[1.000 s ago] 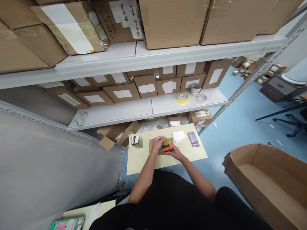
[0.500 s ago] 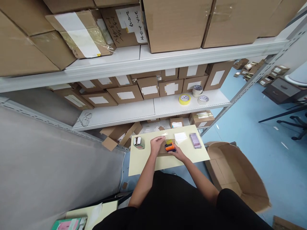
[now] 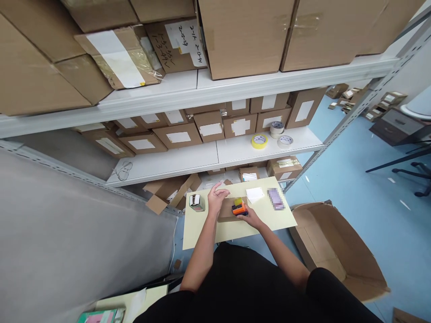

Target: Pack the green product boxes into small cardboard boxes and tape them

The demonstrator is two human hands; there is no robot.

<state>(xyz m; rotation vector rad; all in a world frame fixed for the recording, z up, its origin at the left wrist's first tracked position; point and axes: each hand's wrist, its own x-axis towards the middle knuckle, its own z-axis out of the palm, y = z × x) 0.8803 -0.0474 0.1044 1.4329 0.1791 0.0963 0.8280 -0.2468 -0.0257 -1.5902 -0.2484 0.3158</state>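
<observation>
A brown cardboard box (image 3: pixel 225 211), small and flat, lies on the pale yellow tabletop (image 3: pixel 202 231). My right hand (image 3: pixel 251 218) grips an orange and black tape dispenser (image 3: pixel 239 209) over the box's right part; yellowish tape shows at its far side. My left hand (image 3: pixel 216 201) is raised over the box's left edge, its fingers apart. A tiny pale spot shows by its fingertips, too small to name. Left of that hand stands a small green box (image 3: pixel 197 202) with its top open. White paper (image 3: pixel 255 194) lies beyond the dispenser.
A blurred purple item (image 3: pixel 275 198) lies at the table's right. Tape rolls, one yellow (image 3: pixel 259 141), sit on the shelf (image 3: pixel 188 159) ahead, before several labelled cartons. A large open carton (image 3: pixel 332 251) stands on the floor at right. An open-flapped carton (image 3: pixel 168 193) is behind the table's left.
My left hand has lifted and shifted slightly left, away from the dispenser. The clear strip near its fingertips no longer shows. My right hand keeps the dispenser over the box.
</observation>
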